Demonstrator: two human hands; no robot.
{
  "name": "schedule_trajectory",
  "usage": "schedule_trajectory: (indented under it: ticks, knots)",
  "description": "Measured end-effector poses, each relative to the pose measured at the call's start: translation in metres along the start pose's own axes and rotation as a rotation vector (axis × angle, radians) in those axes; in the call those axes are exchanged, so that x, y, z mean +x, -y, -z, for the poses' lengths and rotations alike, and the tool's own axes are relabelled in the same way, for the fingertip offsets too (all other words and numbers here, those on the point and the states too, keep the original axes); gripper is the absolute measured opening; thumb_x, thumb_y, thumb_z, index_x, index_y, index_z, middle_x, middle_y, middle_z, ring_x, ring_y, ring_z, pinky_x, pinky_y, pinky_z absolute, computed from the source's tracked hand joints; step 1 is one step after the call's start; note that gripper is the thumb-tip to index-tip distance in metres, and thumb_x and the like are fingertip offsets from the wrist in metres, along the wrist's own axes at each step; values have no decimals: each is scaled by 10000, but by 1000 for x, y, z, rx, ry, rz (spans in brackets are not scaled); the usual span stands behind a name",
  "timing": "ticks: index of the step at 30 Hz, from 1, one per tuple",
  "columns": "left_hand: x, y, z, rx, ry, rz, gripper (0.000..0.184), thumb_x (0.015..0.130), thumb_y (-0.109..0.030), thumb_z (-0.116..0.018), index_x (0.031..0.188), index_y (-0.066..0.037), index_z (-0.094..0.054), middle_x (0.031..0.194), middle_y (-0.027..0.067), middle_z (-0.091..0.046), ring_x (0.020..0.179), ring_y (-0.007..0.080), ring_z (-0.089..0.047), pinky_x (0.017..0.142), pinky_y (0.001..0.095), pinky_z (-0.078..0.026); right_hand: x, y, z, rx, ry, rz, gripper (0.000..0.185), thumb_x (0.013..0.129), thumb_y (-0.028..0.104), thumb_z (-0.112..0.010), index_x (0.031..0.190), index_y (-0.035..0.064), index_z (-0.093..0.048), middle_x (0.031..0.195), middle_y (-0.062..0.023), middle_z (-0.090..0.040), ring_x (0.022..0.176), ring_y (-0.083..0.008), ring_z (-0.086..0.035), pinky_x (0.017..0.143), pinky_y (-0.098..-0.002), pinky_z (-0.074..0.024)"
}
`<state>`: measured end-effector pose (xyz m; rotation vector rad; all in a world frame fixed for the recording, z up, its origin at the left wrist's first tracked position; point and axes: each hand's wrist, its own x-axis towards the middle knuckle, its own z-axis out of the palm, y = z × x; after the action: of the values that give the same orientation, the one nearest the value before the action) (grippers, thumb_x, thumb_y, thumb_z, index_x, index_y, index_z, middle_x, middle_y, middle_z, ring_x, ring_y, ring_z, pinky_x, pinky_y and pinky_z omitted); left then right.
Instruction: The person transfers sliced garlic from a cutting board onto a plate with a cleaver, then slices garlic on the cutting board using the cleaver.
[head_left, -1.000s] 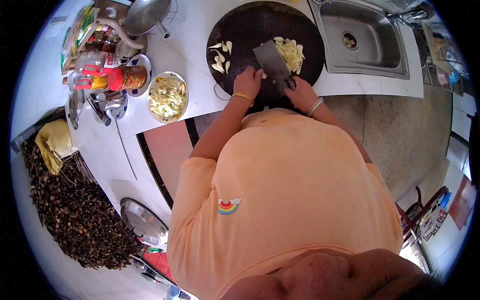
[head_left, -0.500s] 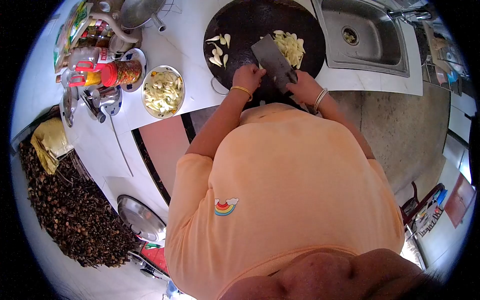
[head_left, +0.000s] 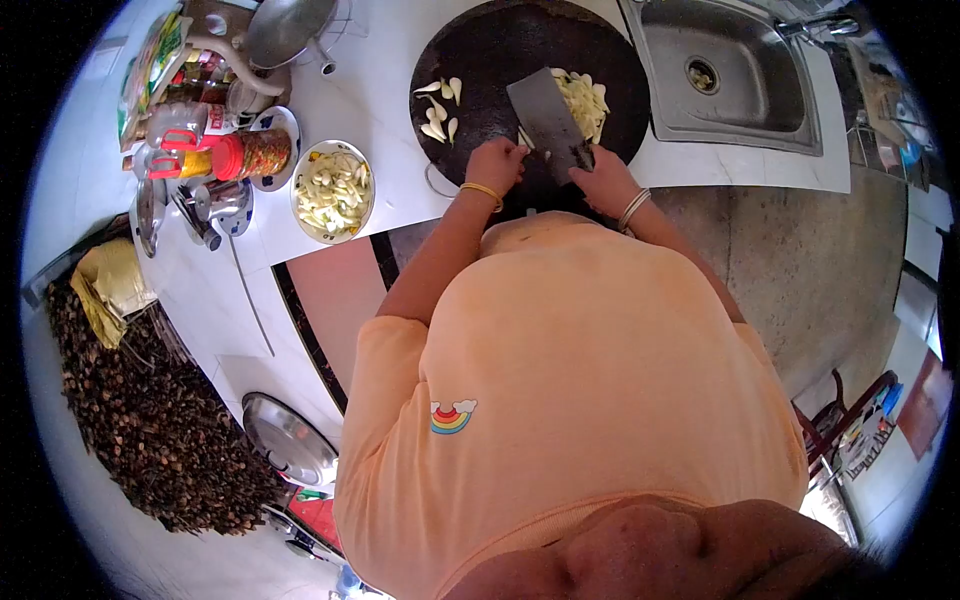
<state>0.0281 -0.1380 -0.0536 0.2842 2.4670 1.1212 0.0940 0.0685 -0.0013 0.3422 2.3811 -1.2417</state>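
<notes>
A wide cleaver [head_left: 543, 112] lies slanted over the round dark chopping board [head_left: 475, 50], its handle gripped by my right hand [head_left: 606, 182]. Close to the left side of the blade, my left hand [head_left: 497, 164] has its fingers pinched on a pale garlic clove [head_left: 524, 138], mostly hidden by the fingertips. Sliced garlic [head_left: 584, 104] is heaped beyond the blade on the right. At the board's left, several whole garlic cloves [head_left: 435, 112] lie loose. A small cut piece rests near the blade's lower edge.
On the counter at left stands a bowl of garlic [head_left: 332, 192], with a red-lidded jar [head_left: 250, 156] and other containers beyond it. A metal sink [head_left: 735, 125] is right of the board. A metal pan [head_left: 290, 32] sits at the back left.
The view has shifted slightly. My left hand stays pinched beside the blade, and the cleaver has barely moved in my right hand. A pale piece now shows more clearly at my left fingertips.
</notes>
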Motion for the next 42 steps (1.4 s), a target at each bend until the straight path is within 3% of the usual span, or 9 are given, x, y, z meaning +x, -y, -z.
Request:
schedule_trajectory:
  ticks: [2,5,11,19,32,34,37,39,42]
  knots:
    - [0,-5,2,-105,85,241,300,897,-281,-614,864,10,-679,678,108,-683,590,195,-678,615,325,-538,-3,0,2,-53,-31,41,368,809,245,-622,970,-81,-566,942,-319,-618,938,-457,-598,849,-487,-474]
    - [10,41,-21,30,-18,-118,302,898,-285,-608,866,7,-679,671,104,-681,593,193,-679,618,322,-537,-4,-3,0,22,28,18,366,810,250,-619,961,-79,-569,925,-315,-621,927,-458,-600,837,-488,-478]
    - [15,48,-28,57,5,-115,291,898,-280,-609,838,-5,-679,668,97,-679,593,190,-677,614,326,-533,-6,-1,-3,-86,29,36,359,807,247,-622,944,-79,-565,912,-315,-623,934,-475,-590,837,-493,-477]
    - [17,67,-42,170,-134,-269,273,884,-289,-618,841,-25,-672,729,173,-667,705,328,-672,678,421,-525,-4,9,11,201,214,-120,255,828,163,-632,904,-59,-531,633,-128,-585,442,-187,-562,417,-339,-465]
    - [13,59,-44,338,-162,-200,278,910,-302,-571,884,-34,-640,887,218,-668,863,429,-630,782,502,-498,13,-14,-20,180,105,-61,321,819,208,-646,958,-66,-556,668,-175,-612,457,-255,-586,474,-379,-490]
    - [1,-7,0,326,56,133,219,886,-247,-598,1019,-79,-638,957,142,-628,944,342,-616,769,448,-508,11,-9,-14,207,96,-133,357,817,237,-644,983,-69,-563,767,-241,-633,606,-339,-639,592,-413,-522]
    - [3,-8,35,305,-234,146,268,901,-317,-598,1045,-94,-633,995,155,-614,974,379,-606,772,477,-510,6,-14,-7,27,-96,127,372,825,255,-633,990,-72,-567,883,-277,-635,814,-410,-637,734,-448,-513]
    - [-2,-16,56,526,-441,114,269,894,-317,-606,1045,-95,-629,1040,146,-599,964,372,-612,752,478,-519,1,-8,0,43,-39,64,372,828,254,-629,998,-71,-565,918,-287,-629,878,-431,-614,784,-462,-495]
    - [2,-7,64,691,-352,102,194,890,-264,-602,977,-91,-585,1057,130,-574,922,343,-624,707,439,-541,-1,4,-2,-2,6,37,369,833,249,-621,1010,-69,-559,952,-297,-622,934,-450,-596,833,-480,-478]
